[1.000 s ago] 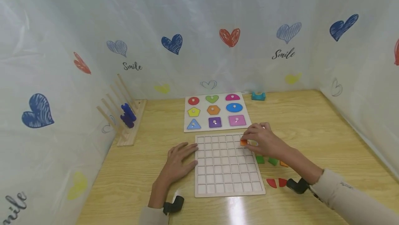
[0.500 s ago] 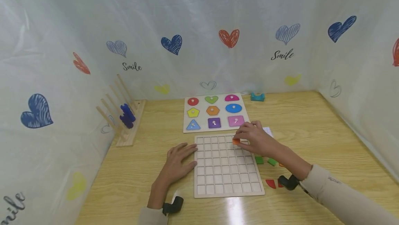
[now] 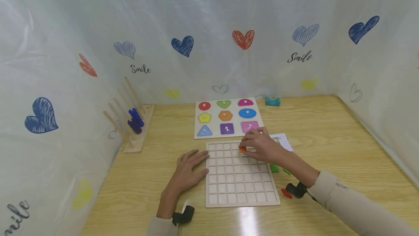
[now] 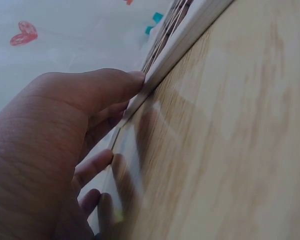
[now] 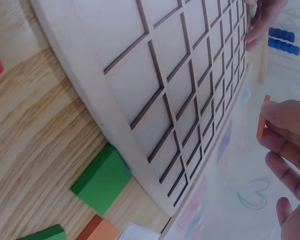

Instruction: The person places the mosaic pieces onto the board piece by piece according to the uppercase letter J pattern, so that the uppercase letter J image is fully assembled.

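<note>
Beige sleeves (image 3: 363, 201), the right with a dark marking (image 3: 342, 185), adjoin black wrist cameras (image 3: 184, 215).

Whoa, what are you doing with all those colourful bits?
A person's right hand is pinching a small orange piece over the far part of a pale grid board. The left hand touches the board's left edge. The grid squares you can see have no pieces in them. Green pieces and a red piece lie on the table to the right of it.
</note>
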`<state>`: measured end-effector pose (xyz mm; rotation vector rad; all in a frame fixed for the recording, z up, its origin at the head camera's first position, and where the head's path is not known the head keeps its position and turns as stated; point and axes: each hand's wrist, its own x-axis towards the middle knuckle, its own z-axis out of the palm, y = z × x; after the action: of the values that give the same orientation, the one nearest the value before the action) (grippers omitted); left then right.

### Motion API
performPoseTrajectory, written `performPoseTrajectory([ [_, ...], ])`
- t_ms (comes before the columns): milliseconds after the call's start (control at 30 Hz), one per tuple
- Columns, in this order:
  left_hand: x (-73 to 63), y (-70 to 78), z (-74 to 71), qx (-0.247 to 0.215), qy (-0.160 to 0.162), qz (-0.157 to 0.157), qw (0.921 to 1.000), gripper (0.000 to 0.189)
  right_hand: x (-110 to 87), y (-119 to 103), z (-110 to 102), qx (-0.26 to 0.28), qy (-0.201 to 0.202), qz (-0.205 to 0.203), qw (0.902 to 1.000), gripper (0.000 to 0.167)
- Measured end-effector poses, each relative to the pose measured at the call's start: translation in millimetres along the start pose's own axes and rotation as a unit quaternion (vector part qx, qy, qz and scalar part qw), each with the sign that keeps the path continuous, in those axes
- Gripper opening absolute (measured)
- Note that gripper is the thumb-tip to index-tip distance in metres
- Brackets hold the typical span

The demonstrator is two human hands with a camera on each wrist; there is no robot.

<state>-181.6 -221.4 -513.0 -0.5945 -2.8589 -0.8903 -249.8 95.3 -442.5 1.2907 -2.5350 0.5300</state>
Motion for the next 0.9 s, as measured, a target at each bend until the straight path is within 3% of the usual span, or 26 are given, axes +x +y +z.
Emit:
performPoseTrajectory([
  [367,0.5,-2.2,1.5,0.007,0.0,0.005,1.0,0.048,10.9,-6.0,5.4,0.014,-0.023,0.005,0.9996,0.017],
  [900,1.0,-3.1,2.6,0.009,-0.007,-0.007,0.9999,0.05,20.2,-6.4,22.9,0.011,-0.018,-0.02,0.9996,0.015],
])
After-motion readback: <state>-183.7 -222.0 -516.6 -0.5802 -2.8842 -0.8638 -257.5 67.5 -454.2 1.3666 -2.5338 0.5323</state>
